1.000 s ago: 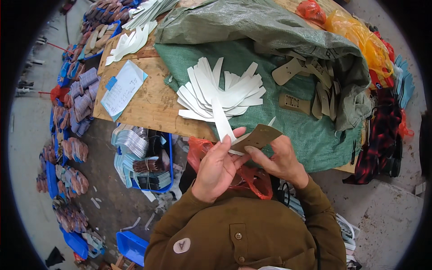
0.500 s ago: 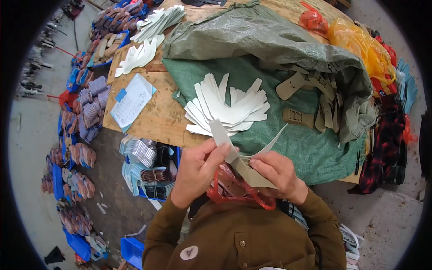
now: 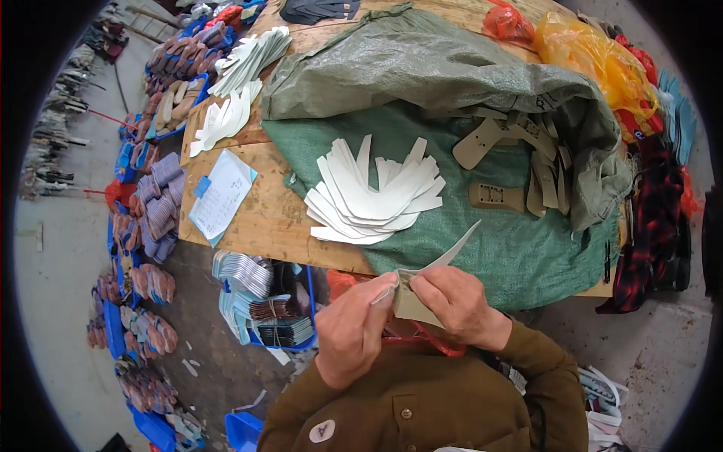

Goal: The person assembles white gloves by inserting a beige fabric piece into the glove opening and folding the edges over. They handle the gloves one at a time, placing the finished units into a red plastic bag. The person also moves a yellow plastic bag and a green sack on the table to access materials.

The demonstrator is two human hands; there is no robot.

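Close in front of my body, both hands are closed on a tan insole-like piece and a white curved strip. My left hand pinches their left side, its fingers folded over the edge. At the other side my right hand grips where the two meet, and one arm of the strip sticks up past its fingers. How the strip joins the tan piece is partly hidden by my fingers. Beyond them, a fanned pile of white curved strips lies on a green woven sack.
Tan pieces with holes lie at the sack's grey-green fold. More white strips and a written sheet rest on the wooden table. Blue bins of shoe parts stand left; a yellow bag sits far right.
My left hand has lowered and folded the strip's left arm down over the tan piece. The right hand keeps its grip, and the view has shifted slightly.
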